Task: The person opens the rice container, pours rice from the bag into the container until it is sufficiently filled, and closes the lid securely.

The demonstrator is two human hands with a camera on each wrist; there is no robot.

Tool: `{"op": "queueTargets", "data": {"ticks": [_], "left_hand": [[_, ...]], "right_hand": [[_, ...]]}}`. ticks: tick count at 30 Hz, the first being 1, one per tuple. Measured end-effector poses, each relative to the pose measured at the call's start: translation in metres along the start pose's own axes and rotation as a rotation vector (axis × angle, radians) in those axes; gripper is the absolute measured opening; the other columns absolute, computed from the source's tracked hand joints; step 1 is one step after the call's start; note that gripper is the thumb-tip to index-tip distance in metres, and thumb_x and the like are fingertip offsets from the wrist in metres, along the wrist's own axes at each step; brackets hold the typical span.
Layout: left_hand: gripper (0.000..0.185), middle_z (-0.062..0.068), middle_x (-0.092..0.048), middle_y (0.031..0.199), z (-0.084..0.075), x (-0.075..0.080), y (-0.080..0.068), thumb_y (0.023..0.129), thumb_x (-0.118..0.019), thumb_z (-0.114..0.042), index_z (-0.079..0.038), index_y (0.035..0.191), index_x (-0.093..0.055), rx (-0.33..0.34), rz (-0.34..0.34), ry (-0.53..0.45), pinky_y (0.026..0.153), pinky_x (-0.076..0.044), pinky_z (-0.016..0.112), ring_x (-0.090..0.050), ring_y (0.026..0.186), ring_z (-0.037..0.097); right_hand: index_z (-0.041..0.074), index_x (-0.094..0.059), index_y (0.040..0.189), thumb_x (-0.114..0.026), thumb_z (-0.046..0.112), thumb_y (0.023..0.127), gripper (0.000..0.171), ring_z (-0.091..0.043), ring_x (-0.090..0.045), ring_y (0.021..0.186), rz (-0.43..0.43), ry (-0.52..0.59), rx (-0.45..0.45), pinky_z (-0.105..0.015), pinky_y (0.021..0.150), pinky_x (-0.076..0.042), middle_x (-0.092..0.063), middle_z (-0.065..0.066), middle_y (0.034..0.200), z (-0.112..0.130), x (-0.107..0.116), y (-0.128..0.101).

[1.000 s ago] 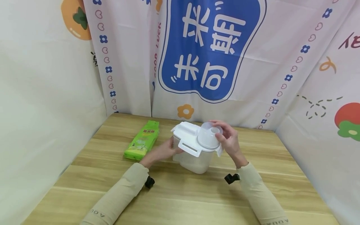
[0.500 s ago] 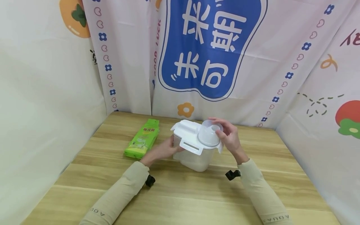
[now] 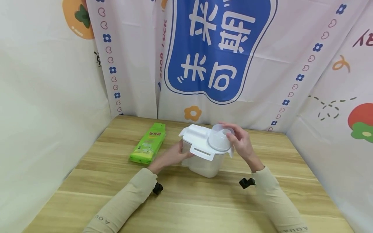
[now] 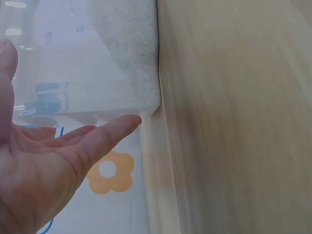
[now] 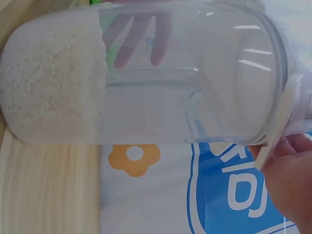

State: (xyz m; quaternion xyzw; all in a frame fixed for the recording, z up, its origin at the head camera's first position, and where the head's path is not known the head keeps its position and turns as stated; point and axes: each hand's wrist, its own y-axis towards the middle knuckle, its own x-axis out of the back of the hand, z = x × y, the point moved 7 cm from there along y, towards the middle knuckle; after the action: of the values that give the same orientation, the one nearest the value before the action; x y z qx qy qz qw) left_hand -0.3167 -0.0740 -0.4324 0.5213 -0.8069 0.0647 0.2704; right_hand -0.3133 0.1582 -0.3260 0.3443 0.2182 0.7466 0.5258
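Note:
A clear plastic rice storage container [image 3: 204,166] with a white lid [image 3: 196,134] stands tilted on the wooden table; white rice [image 5: 53,78] fills its lower part in the right wrist view. My left hand [image 3: 175,153] holds its left end, thumb at the front. Through the clear wall, fingers of that hand [image 5: 141,39] show in the right wrist view. Over the lid's right end sits a translucent measuring cup [image 3: 219,139]. My right hand [image 3: 242,142] grips this cup, thumb in front and fingers at the far side. Part of its grip is hidden.
A bright green package [image 3: 148,144] lies on the wooden table [image 3: 186,210] to the left of the container. Printed cloth walls [image 3: 134,81] stand at the back and both sides of the table.
Both hands and the container have shifted slightly to the right. The cup stays on the lid in the right hand's grip. The green package has not moved.

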Motion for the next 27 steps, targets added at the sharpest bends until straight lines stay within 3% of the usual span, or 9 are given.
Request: {"op": "queueTargets", "data": {"ticks": [8, 15, 23, 27], "left_hand": [[0.092, 0.005, -0.017, 0.165, 0.001, -0.005, -0.002, 0.092, -0.065, -0.048, -0.028, 0.158, -0.004, 0.044, -0.032, -0.004, 0.113, -0.033, 0.059, -0.027, 0.147, 0.031], [0.084, 0.005, -0.020, 0.164, -0.004, -0.005, -0.003, 0.097, -0.061, -0.039, -0.026, 0.158, -0.005, 0.000, 0.024, -0.052, 0.114, -0.034, 0.055, -0.030, 0.147, 0.029], [0.085, 0.008, -0.016, 0.164, -0.005, -0.003, -0.012, 0.097, -0.057, -0.047, -0.022, 0.159, -0.005, 0.010, 0.083, -0.097, 0.113, -0.037, 0.053, -0.029, 0.147, 0.033], [0.086, 0.012, -0.014, 0.165, -0.003, 0.001, -0.017, 0.097, -0.047, -0.058, -0.019, 0.159, -0.003, 0.047, 0.086, -0.103, 0.114, -0.036, 0.053, -0.031, 0.145, 0.039]], "right_hand": [[-0.005, -0.056, 0.128, -0.049, -0.002, 0.096, 0.034, -0.003, -0.061, 0.105, -0.047, -0.092, -0.101, -0.013, 0.086, -0.050, -0.060, -0.027, 0.121, 0.000, 0.007, -0.007], [-0.002, -0.041, 0.143, -0.050, 0.001, 0.096, 0.048, -0.001, -0.059, 0.111, -0.017, -0.091, -0.182, -0.014, 0.089, -0.051, -0.055, -0.031, 0.131, 0.000, 0.006, -0.018], [0.004, -0.028, 0.149, -0.058, -0.001, 0.091, 0.066, -0.007, -0.051, 0.121, 0.009, -0.019, -0.232, -0.015, 0.097, -0.047, -0.048, -0.016, 0.137, -0.011, -0.006, -0.033], [0.007, -0.026, 0.150, -0.060, -0.004, 0.088, 0.072, -0.008, -0.047, 0.124, 0.007, -0.013, -0.239, -0.014, 0.104, -0.039, -0.046, -0.010, 0.139, -0.015, -0.009, -0.040]]}}
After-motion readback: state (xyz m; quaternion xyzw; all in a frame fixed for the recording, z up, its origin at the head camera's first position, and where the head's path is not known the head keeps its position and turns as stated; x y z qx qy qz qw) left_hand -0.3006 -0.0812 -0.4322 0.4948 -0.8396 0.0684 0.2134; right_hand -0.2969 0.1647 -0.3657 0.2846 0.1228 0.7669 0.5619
